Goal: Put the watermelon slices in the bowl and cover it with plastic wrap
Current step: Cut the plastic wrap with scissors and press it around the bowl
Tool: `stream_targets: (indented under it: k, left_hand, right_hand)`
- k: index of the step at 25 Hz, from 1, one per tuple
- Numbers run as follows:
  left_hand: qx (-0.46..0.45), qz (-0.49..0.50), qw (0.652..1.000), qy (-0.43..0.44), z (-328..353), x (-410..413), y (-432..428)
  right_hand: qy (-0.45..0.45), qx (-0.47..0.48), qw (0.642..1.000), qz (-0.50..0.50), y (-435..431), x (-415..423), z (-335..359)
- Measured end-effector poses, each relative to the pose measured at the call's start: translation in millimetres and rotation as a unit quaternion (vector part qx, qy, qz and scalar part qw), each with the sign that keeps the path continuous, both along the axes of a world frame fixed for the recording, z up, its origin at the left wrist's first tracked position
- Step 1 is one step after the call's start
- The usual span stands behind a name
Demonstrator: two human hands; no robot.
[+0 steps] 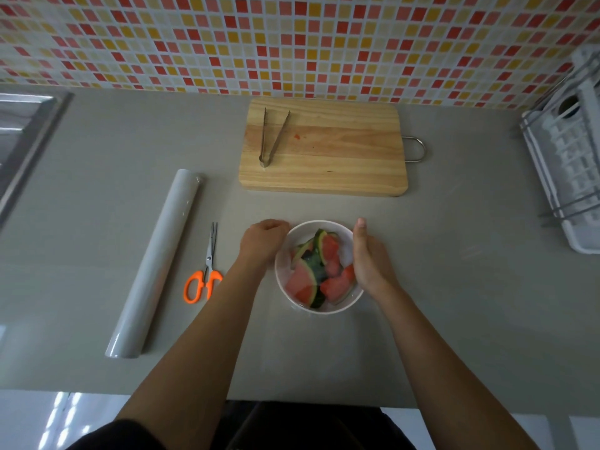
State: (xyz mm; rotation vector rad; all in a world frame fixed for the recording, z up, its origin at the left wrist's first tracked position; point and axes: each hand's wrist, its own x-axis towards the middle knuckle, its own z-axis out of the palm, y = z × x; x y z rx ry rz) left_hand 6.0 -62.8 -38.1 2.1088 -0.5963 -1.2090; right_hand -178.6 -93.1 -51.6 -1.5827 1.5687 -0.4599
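Flanking the bowl (311, 224) of slices (302, 281): left hand (264, 241) curled, grip unclear; right hand (369, 256) flat. Scissors (208, 271), roll (156, 264) left; board (331, 157), tongs (264, 161) behind.

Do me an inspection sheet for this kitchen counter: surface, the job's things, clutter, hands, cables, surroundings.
Surface: grey counter, no spills seen.
Job's things: white bowl holds the slices; whether it is covered is unclear. The wrap roll lies to its left.
Clutter: scissors beside the roll; tongs on the board behind the bowl.
Hands: left hand at the bowl's left rim, fingers curled; right hand flat against the right rim.
Cables: nothing seen.
Surroundings: tiled wall behind, sink at left, rack at right.
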Motion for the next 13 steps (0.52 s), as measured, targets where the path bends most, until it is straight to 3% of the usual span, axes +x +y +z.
stream_targets:
  k: [2,5,7,10,13]
  left_hand:
    - [0.022,-0.023,0.999,0.007,0.5,9.9,-1.7]
    - [-0.01,-0.035,0.977,-0.211,4.9,17.7,4.4]
    - [-0.121,-0.003,0.953,-0.276,6.8,21.0,17.9]
    - [-0.302,-0.106,0.939,-0.124,9.0,5.7,40.6]
    - [-0.279,-0.187,0.94,-0.062,-2.3,-15.2,48.5]
  right_hand:
    - [0.003,-0.007,1.0,0.006,0.3,0.3,0.8]
    - [0.007,-0.005,1.0,0.008,0.2,0.4,0.4]
    - [0.011,-0.01,1.0,0.01,0.4,0.8,1.0]
    - [0.015,-0.023,0.999,0.015,0.1,1.3,1.0]
    - [0.015,-0.026,0.999,0.012,0.4,1.6,1.3]
